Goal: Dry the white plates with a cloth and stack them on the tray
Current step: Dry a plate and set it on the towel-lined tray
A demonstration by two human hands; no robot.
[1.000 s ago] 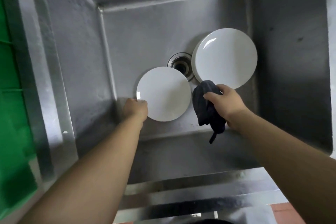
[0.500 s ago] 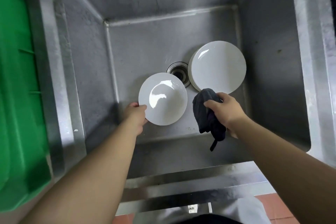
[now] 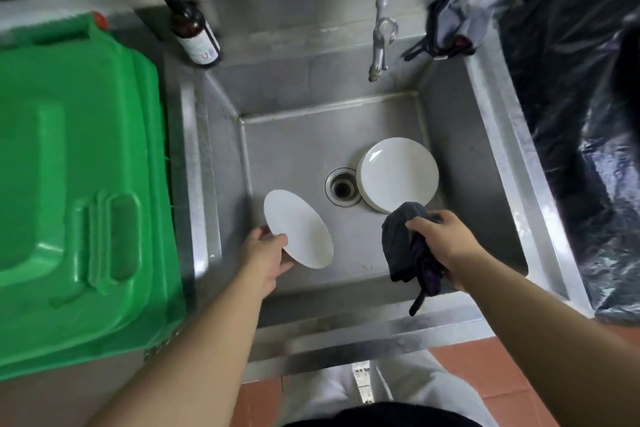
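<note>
Holding one white plate (image 3: pixel 298 233) tilted by its edge in the left hand (image 3: pixel 266 258) just left of the drain (image 3: pixel 343 187), right hand (image 3: pixel 441 242) bunching the dark cloth (image 3: pixel 408 248), so wiping it looks next.

The pump bottle (image 3: pixel 196 32) carries a label (its print too blurred to read).

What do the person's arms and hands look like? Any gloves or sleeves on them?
No gloves and no sleeves in view: the left hand and right hand are bare, and both forearms are uncovered up to the frame edge. No watch, rings or markings show.
</note>
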